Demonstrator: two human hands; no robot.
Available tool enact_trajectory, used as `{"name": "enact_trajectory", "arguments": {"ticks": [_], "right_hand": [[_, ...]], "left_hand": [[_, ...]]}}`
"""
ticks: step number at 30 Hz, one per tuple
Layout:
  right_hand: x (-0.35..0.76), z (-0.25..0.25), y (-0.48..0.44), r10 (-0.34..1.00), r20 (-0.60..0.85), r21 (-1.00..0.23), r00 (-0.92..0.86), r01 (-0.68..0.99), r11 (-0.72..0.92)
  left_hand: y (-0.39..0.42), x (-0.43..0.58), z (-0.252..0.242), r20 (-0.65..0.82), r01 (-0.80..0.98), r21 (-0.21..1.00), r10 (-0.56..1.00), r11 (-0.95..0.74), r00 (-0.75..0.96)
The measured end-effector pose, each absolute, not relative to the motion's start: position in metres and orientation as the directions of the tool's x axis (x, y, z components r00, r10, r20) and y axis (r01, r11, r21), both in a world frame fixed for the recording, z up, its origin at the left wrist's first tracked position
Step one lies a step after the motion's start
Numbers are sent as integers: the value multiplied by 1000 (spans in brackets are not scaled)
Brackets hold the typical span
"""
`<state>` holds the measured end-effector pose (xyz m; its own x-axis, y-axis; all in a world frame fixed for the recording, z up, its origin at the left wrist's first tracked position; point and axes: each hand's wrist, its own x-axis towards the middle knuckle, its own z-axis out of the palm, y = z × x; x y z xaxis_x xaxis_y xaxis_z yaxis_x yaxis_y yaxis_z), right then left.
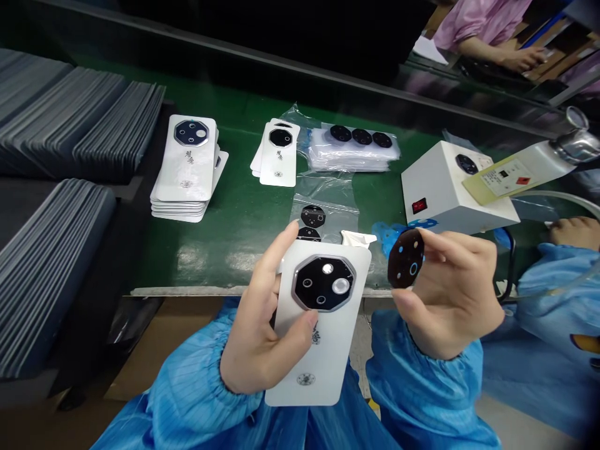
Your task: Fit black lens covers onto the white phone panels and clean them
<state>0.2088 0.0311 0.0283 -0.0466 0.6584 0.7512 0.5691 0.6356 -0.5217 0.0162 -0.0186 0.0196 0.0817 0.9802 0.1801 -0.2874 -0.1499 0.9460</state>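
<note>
My left hand (pixel 269 319) grips a white phone back cover (pixel 312 369) with its thumb across the front. The cover carries an octagonal black camera module (pixel 323 283) with a silver rim. Pinched between thumb and fingers of my right hand (pixel 452 284) is a dark octagonal camera lens plate (pixel 405 258) with several small round openings, held apart from the cover and to its right. Just beyond the cover, more black lens plates (pixel 312 216) lie on a clear plastic bag, partly hidden by the cover. A crumpled white scrap (pixel 357 239) lies beside them.
White covers (pixel 185 169) are stacked at left, with a smaller pile (pixel 278 156) mid-table. Three black plates (pixel 361 136) sit on bagged film (pixel 347 156). A white box (pixel 450 187) and a tilted bottle (pixel 520 165) stand right. Grey panels (pixel 89 119) fill the far left. Co-workers sit nearby.
</note>
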Motion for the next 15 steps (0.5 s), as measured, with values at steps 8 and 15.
{"name": "enact_trajectory", "arguments": {"ticks": [8,15], "right_hand": [[195,33,27,581,790,-392,-197,566,725],[188,31,21,606,733,-406,-307,517,754]], "left_hand": [[-18,15,19,135,-269,958,985,-101,110],[-17,13,19,151,-224,967,982,-124,111]]}}
